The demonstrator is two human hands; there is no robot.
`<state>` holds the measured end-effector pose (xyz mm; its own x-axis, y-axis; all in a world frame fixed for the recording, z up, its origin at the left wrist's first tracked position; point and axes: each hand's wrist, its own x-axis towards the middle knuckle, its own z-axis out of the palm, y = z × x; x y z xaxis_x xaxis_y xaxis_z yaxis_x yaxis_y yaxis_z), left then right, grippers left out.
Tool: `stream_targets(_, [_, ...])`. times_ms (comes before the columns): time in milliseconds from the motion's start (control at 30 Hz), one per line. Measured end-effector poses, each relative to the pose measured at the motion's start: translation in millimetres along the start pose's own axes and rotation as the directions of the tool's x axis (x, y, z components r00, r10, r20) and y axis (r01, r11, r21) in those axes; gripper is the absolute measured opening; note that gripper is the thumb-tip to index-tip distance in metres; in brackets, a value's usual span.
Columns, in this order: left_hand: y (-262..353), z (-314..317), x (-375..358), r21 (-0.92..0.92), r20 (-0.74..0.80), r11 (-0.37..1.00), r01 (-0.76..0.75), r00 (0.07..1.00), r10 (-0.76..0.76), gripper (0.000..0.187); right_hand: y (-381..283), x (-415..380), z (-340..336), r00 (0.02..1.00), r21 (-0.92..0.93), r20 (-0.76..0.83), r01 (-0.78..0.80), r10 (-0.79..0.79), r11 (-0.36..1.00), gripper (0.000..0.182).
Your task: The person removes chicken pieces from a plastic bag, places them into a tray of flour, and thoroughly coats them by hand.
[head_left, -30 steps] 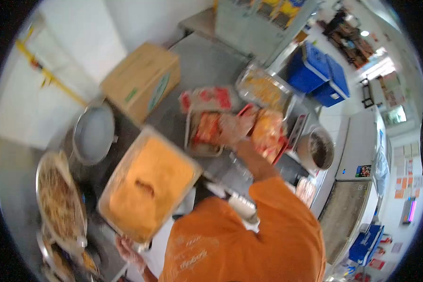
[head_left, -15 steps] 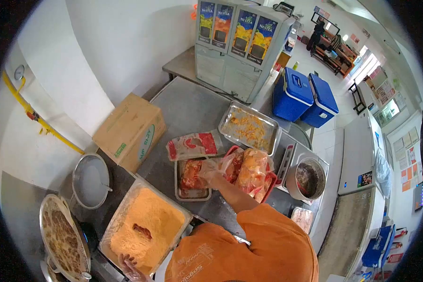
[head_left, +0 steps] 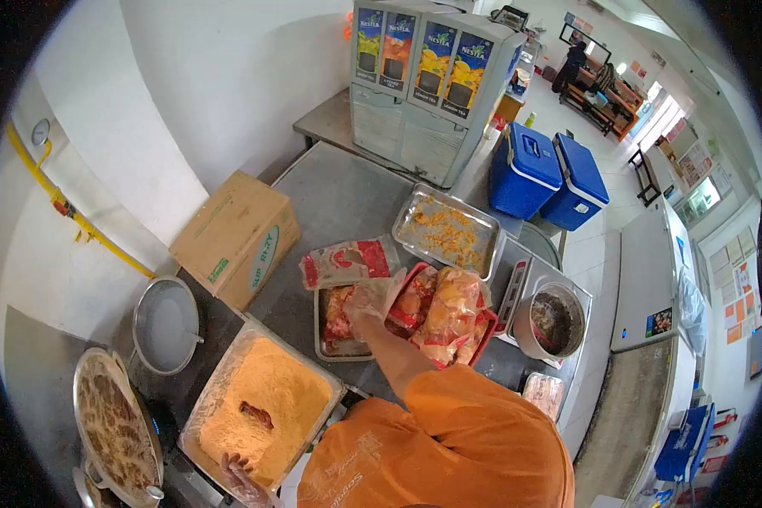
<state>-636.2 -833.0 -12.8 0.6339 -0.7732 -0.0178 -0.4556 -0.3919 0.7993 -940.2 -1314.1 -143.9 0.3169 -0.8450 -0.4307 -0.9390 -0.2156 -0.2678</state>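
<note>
My right hand [head_left: 366,302], in a clear plastic glove, is over the small metal tray [head_left: 320,345] of red marinated meat [head_left: 336,315]. Its fingers are blurred and partly hidden, so any grip cannot be made out. Close beside it on the right, a red container [head_left: 486,340] holds bagged meat [head_left: 451,309]. A flattened red-and-clear bag [head_left: 350,261] lies just behind the tray. My left hand [head_left: 244,478], also gloved, is at the near edge of a large tray [head_left: 334,385] of orange breading [head_left: 279,377], fingers spread and empty. One dark piece [head_left: 256,415] lies in the breading.
Left are a strainer [head_left: 165,326] and a pan of frying food [head_left: 114,423]. A cardboard box [head_left: 234,237] stands behind the breading. Farther right are a crumb-strewn tray [head_left: 449,229], a scale [head_left: 516,292] with a metal pot [head_left: 550,322], and blue coolers [head_left: 525,173].
My right hand has shifted left and slightly back over the meat tray, uncovering more of the red container. My left hand has stayed nearly still.
</note>
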Motion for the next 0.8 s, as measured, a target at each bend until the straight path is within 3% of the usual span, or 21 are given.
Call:
stream_targets(167, [2,6,-4,-0.201,-0.225,0.97,0.134,0.958,-0.179,0.054,11,-12,-12,0.999,-0.007,0.028,0.026,-0.025,1.0,0.049])
stream_targets(433, [0,-2,-16,-0.283,-0.263,0.955,0.089,0.95,-0.167,0.047,1,-32,-50,0.995,-0.013,0.035,0.095,-0.094,0.995,0.043])
stream_targets(467, [-17,0,-16,-0.36,-0.262,0.93,0.078,0.948,-0.181,0.047,-1,-34,-58,0.994,-0.016,0.033,0.102,-0.102,0.995,0.042])
stream_targets(567, [-1,0,-15,-0.261,-0.276,0.956,0.135,0.938,-0.208,0.049,-3,-36,-67,0.992,-0.008,0.033,0.119,-0.119,0.993,0.04])
stream_targets(633, [2,0,-17,-0.343,-0.25,0.938,0.052,0.957,-0.145,0.053,10,-37,-66,0.991,0.025,0.023,0.128,-0.129,0.991,0.04])
stream_targets(733, [22,-2,-17,-0.341,-0.265,0.924,0.173,0.925,-0.271,0.05,11,-39,-86,0.986,0.142,0.019,0.163,-0.167,0.976,0.041])
stream_targets(800, [24,-5,-14,-0.244,-0.283,0.955,0.167,0.93,-0.235,0.051,-1,-49,-115,0.983,0.259,0.036,0.165,-0.181,0.952,0.042])
